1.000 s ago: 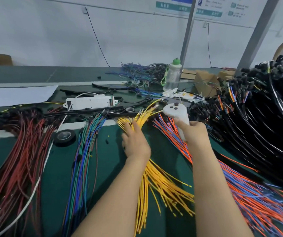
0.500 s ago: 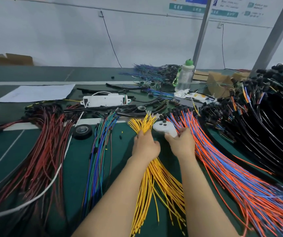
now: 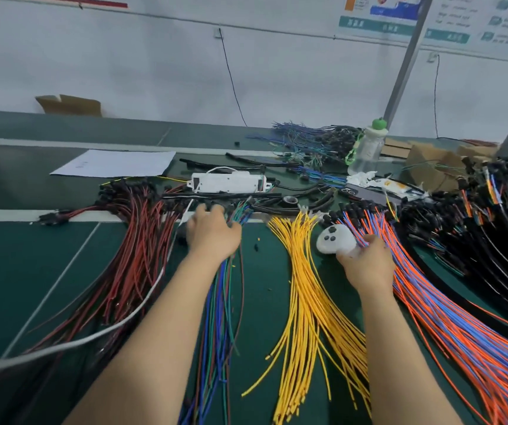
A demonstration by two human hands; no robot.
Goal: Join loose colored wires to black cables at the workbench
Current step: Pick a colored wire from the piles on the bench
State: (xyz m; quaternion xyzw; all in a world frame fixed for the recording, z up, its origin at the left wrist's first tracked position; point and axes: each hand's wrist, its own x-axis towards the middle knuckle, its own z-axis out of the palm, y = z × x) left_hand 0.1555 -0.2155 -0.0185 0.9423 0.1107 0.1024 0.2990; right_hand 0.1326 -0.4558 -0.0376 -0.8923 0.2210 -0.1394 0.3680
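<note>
Left hand: Your left hand (image 3: 213,233) is over the far end of the thin blue, green and red wire bunch (image 3: 220,317). The fingers bend down onto the tips.
Left grip: The back of the hand hides the fingertips. You cannot tell if the grip has a wire in it.
Right hand: Your right hand (image 3: 366,265) sits between the long yellow wire bunch (image 3: 305,286) and the orange and blue wire bunch (image 3: 461,326).
Right grip: It is full. The fingers curl round a white plastic handset with dark buttons (image 3: 334,240).
Black cables: The big pile of thick black cables (image 3: 507,256) lies on the right side of the green bench (image 3: 26,271). It is well apart from your left hand.
Step in hand: It looks like you are picking one loose wire from the bunch.
Do it well: Pinch only one wire, close to its tip. Pull it toward you along the bunch, so the others stay flat.
Free the other hand: Joining will likely need two hands. Put the handset down on a bare bit of bench first.
Watch out: The wires lie tight together. A fast tug could drag a few out and tangle them.
</note>
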